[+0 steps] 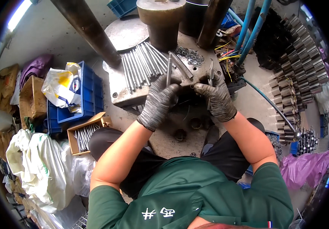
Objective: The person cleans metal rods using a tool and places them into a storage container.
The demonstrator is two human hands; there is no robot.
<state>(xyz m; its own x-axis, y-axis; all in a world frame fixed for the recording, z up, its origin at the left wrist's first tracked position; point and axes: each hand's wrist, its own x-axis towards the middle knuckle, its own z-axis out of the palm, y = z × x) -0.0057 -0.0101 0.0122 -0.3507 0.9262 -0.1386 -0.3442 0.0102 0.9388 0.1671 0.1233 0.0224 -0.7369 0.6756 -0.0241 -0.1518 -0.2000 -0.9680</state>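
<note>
My left hand (157,101), in a dark grey striped glove, is closed around a thin metal rod (169,66) that points up and away from me. My right hand (218,95), gloved alike, grips slim pliers (211,65) with a narrow bent tip, their far end rising past my fingers. The two hands are apart, over the near edge of a worn metal work plate (124,98). Beyond my left hand lies a row of similar rods (139,65). A thicker bar (181,65) rests between the hands, with a heap of small metal rings or clips (191,55) behind it.
A heavy metal column (160,23) and slanted posts (86,28) stand at the back. On the left are a blue crate (92,91) and a carton of rods (82,139). Stacked metal cylinders (298,65), wires (229,57) and a blue-green hose (265,99) are on the right.
</note>
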